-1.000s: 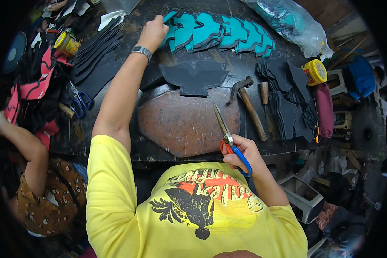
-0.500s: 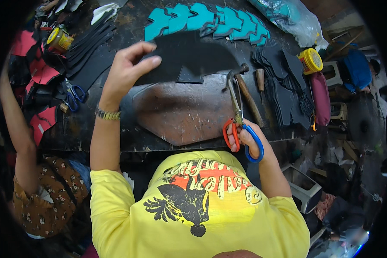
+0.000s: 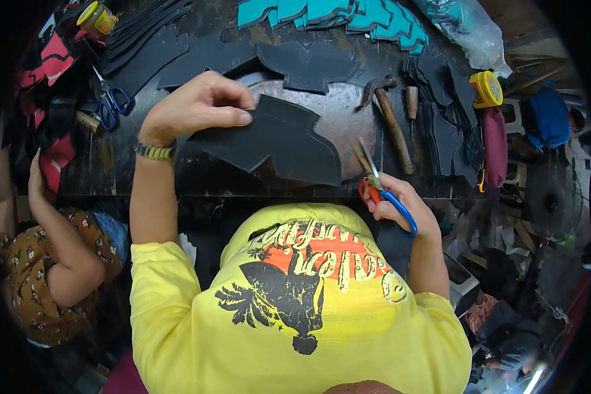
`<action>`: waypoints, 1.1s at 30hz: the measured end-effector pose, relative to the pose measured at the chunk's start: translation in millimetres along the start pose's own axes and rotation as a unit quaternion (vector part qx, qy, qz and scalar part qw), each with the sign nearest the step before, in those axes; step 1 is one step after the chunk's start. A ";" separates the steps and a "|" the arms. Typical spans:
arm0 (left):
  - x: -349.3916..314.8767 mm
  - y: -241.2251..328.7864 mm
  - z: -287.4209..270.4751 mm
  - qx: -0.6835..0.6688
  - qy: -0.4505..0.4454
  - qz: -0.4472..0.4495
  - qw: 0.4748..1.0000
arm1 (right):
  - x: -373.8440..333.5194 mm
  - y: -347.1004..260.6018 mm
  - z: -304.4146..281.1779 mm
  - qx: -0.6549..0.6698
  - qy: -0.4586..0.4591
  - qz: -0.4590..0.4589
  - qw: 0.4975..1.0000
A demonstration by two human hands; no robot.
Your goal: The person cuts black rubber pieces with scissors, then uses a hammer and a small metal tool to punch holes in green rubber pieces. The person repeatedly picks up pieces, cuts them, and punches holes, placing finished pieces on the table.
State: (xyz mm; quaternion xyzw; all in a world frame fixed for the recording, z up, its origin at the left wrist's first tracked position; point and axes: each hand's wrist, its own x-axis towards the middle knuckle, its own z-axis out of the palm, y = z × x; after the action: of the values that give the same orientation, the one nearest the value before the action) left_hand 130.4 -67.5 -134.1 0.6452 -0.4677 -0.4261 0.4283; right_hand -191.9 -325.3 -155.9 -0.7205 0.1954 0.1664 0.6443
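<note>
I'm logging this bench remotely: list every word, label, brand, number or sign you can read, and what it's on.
Yellow T-shirt: large cream lettering over orange and yellow; wording not copied here.
Yellow jar on the right: label print too small to read.
Upper-left jar: label print too small to read.
Black piece in the left hand: faint lines, no readable words.
Scissors in the right hand: no readable text.

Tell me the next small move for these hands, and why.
Probably bring the scissors to the right edge of the black piece: the left hand grips that piece near its upper left, while the right hand holds the scissors to its right, blades slightly apart and not yet on it.
</note>
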 end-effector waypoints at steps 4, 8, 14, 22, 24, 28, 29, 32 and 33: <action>22.7 0.8 18.5 -0.044 -0.096 0.024 0.994 | 5.7 4.8 9.1 0.003 -0.047 -0.027 0.999; 25.9 -5.0 30.3 -0.094 -0.075 0.003 0.993 | -1.5 2.5 9.9 0.053 -0.051 0.070 0.995; 7.8 -9.0 29.9 -0.134 -0.061 -0.017 0.989 | -2.2 6.8 15.0 0.065 0.012 -0.010 0.998; 27.6 -5.9 40.9 -0.073 -0.168 0.000 0.983 | 17.8 -18.0 41.8 0.210 0.118 -0.101 0.965; 37.5 -12.6 46.6 -0.118 -0.156 0.034 0.980 | 25.8 -23.6 49.6 0.292 0.111 -0.114 0.943; 41.8 -21.3 90.2 -0.665 -0.126 0.114 0.727 | 35.6 -27.0 49.5 0.361 0.176 -0.195 0.895; 38.3 -20.0 105.5 -0.650 -0.095 0.131 0.743 | 35.9 -26.6 48.3 0.386 0.201 -0.200 0.878; 22.3 -11.7 151.6 -0.547 -0.020 0.064 0.835 | 39.9 -25.3 45.6 0.363 0.257 -0.207 0.872; 22.5 -8.3 167.1 -0.505 0.017 0.031 0.863 | 42.9 -24.6 47.5 0.345 0.272 -0.218 0.871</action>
State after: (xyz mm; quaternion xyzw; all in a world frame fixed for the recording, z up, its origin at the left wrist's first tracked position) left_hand -22.0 -113.4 -190.5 0.3329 -0.2015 -0.5794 0.7161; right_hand -141.9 -278.6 -161.1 -0.4931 0.2463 -0.2586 0.7933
